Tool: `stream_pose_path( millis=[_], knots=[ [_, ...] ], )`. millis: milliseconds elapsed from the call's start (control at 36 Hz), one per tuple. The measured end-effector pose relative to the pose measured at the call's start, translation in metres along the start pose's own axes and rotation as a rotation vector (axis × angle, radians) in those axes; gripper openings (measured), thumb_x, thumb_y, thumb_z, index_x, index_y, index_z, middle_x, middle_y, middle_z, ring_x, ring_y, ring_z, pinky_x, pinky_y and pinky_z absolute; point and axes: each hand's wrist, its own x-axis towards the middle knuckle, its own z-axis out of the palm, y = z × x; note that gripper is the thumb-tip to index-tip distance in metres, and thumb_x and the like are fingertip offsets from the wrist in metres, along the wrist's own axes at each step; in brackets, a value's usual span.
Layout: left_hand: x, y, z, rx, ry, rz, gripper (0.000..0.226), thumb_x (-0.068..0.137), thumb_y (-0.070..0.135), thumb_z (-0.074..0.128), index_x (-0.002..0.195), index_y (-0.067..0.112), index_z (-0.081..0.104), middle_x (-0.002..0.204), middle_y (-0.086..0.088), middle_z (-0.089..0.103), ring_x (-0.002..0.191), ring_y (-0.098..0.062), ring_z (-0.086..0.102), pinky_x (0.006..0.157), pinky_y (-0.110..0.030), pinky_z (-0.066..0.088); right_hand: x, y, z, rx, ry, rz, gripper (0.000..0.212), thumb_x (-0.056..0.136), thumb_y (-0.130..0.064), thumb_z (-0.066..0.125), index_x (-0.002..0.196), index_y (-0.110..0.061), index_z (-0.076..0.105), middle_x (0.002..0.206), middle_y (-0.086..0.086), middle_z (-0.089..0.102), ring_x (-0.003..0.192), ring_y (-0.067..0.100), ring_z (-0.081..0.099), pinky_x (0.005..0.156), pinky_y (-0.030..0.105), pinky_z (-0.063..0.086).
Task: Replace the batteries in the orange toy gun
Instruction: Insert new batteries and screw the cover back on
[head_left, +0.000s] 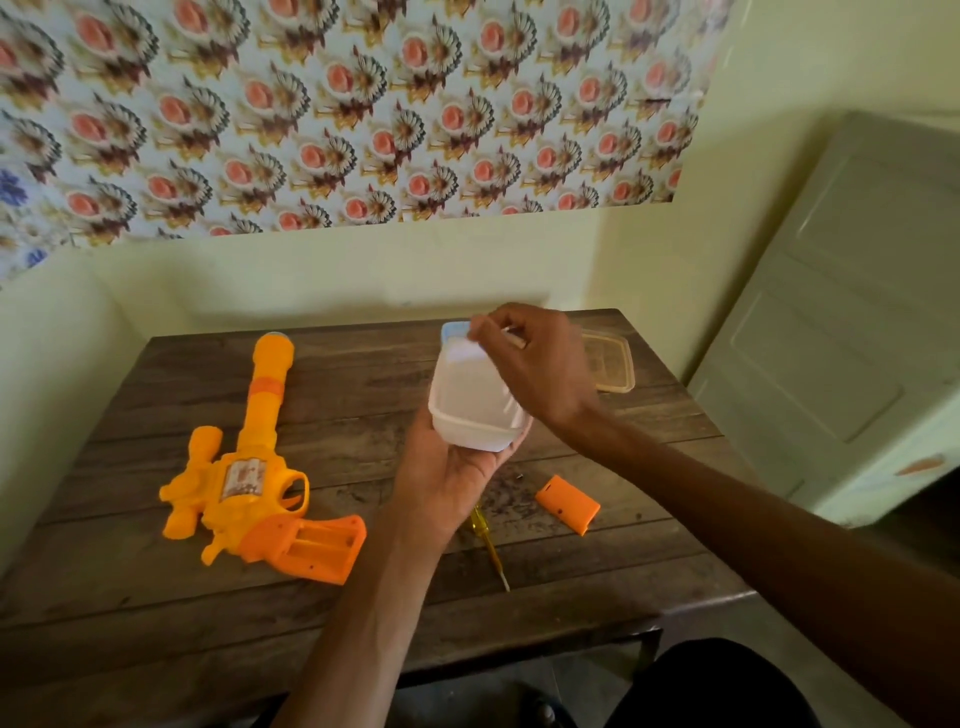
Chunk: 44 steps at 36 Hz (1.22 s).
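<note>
Fingers (493, 332) gripping container (467, 400), toy gun (244, 478) well left

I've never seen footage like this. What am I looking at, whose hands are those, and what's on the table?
One camera, worn on a person's head, looks down at their hands; there is no machine. The left hand holds a white translucent plastic tub from below. The right hand curls over its far end; whether it pinches anything is unclear. On the dark wooden table lie an orange toy gun with its grip compartment open, an orange plastic cover, a yellow-handled screwdriver and a clear lid.
</note>
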Motion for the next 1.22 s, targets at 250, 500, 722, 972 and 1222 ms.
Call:
stream_pose_path(
  millis=[250, 500, 722, 972, 1222],
  knots=[
    [0.002, 0.020, -0.011, 0.035, -0.066, 0.154, 0.037, 0.106, 0.028, 0.036, 0.136, 0.010, 0.050, 0.135, -0.021, 0.053, 0.123, -0.037, 0.051, 0.098, -0.050, 0.046, -0.032, -0.007, -0.018, -0.056, -0.435, 0.598, 0.031, 0.097, -0.022, 0.044, 0.088, -0.010, 0.071, 0.062, 0.001, 0.051, 0.045, 0.010, 0.039, 0.035, 0.018, 0.028],
    [-0.001, 0.018, -0.006, 0.145, -0.020, 0.207, 0.050, 0.106, 0.038, 0.031, 0.148, 0.011, 0.036, 0.142, -0.023, 0.047, 0.123, -0.040, 0.052, 0.083, -0.042, 0.054, -0.039, -0.014, -0.024, 0.209, -0.439, 0.695, 0.050, 0.099, -0.052, 0.037, 0.077, -0.017, 0.065, 0.053, -0.006, 0.037, 0.042, 0.007, 0.030, 0.039, 0.016, 0.018],
    [-0.002, 0.013, -0.005, 0.223, 0.028, 0.222, 0.049, 0.105, 0.038, 0.032, 0.145, 0.012, 0.040, 0.130, -0.017, 0.059, 0.116, -0.031, 0.058, 0.092, -0.044, 0.053, -0.038, -0.007, -0.028, 0.025, -0.333, 0.587, 0.035, 0.093, -0.032, 0.056, 0.075, -0.007, 0.073, 0.045, -0.005, 0.045, 0.038, 0.009, 0.035, 0.036, 0.016, 0.025],
    [-0.004, 0.005, -0.009, 0.313, 0.228, 0.103, 0.046, 0.096, 0.034, 0.055, 0.133, 0.007, 0.050, 0.130, -0.024, 0.057, 0.119, -0.033, 0.058, 0.108, -0.045, 0.042, -0.015, 0.054, -0.045, -0.509, -0.213, 0.577, 0.023, 0.078, -0.031, 0.057, 0.076, -0.013, 0.071, 0.075, 0.006, 0.067, 0.072, 0.024, 0.062, 0.058, 0.028, 0.044],
    [-0.006, 0.002, -0.018, 0.501, 0.232, 0.156, 0.028, 0.098, 0.025, 0.053, 0.120, 0.007, 0.058, 0.113, -0.017, 0.066, 0.112, -0.029, 0.063, 0.105, -0.043, 0.045, 0.010, 0.103, -0.048, -0.540, -0.263, 0.691, 0.019, 0.079, -0.028, 0.063, 0.082, -0.009, 0.060, 0.071, 0.007, 0.058, 0.067, 0.025, 0.058, 0.063, 0.031, 0.051]
  ],
)
